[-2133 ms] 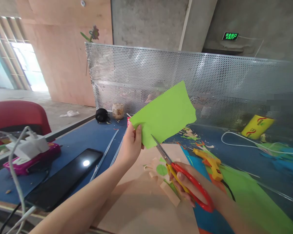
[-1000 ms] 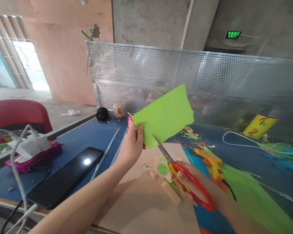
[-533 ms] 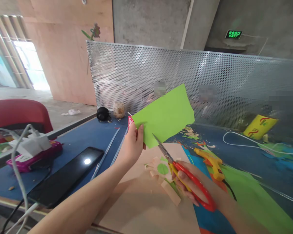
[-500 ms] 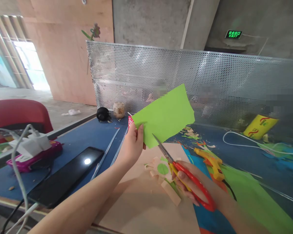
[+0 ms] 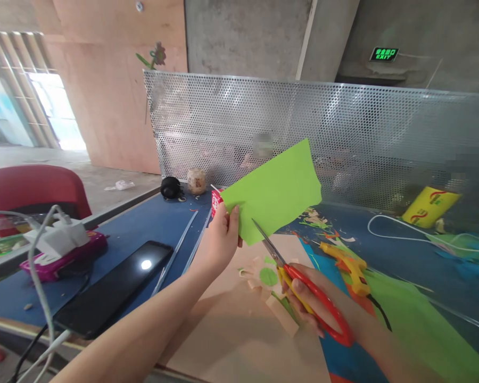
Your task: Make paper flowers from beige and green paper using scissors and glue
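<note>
My left hand [image 5: 222, 236] pinches a sheet of bright green paper [image 5: 279, 189] by its lower left corner and holds it up above the table. Red and yellow scissors [image 5: 303, 292] are in my right hand [image 5: 309, 298], fingers through the handles. Their blades [image 5: 268, 239] point up and left and overlap the paper's lower edge; whether they cut into it I cannot tell. Below lies a large beige sheet [image 5: 223, 335] bearing a green paper circle [image 5: 268, 276] and several beige paper pieces [image 5: 281, 314].
A yellow glue gun [image 5: 351, 268] lies right of the beige sheet, near more green paper [image 5: 415, 314]. Paper scraps [image 5: 315, 218] are scattered behind. On the left are a black phone [image 5: 115, 287] and a purple power strip [image 5: 64, 258] with cables. A perforated metal screen [image 5: 231, 122] borders the table's far side.
The whole view has shifted slightly, so everything sits a little further right and lower. Both hands keep their grips, and the scissors and green paper hold nearly the same pose.
</note>
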Tool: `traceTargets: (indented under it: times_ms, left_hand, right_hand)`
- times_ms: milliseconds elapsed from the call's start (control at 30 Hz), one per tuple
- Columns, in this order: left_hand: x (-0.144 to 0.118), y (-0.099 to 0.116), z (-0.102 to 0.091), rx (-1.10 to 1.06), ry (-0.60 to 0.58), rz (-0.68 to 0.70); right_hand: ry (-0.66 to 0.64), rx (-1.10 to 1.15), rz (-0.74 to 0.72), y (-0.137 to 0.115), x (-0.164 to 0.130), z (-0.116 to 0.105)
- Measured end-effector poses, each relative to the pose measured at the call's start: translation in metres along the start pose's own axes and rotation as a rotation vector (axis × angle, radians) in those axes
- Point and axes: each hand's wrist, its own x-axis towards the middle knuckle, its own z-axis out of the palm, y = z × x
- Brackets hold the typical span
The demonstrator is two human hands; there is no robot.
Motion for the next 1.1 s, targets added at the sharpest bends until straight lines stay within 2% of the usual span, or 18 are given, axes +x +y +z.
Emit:
traceTargets:
  times_ms: [200, 400, 667, 1000, 1100]
  left_hand:
    - [-0.0003, 0.0009, -0.0001, -0.011, -0.001, -0.001]
    - [-0.0024, 0.0002, 0.0020, -0.010, -0.014, -0.039]
    - [-0.0026, 0.0041, 0.0017, -0.029, -0.044, -0.018]
    - [-0.0039, 0.0027, 0.0020, -0.009, -0.048, -0.033]
    - [-0.0055, 0.0044, 0.0018, 0.001, -0.067, -0.038]
  right_hand:
    - [0.018, -0.010, 0.042, -0.0050, -0.0012, 0.0034]
    - [0.028, -0.033, 0.029, -0.0081, -0.0019, 0.0033]
    - [0.022, -0.040, -0.023, -0.0051, 0.0007, 0.0039]
    - [0.037, -0.023, 0.005, -0.0062, 0.0032, 0.0046]
    - [0.020, -0.018, -0.031, -0.0043, 0.0028, 0.0034]
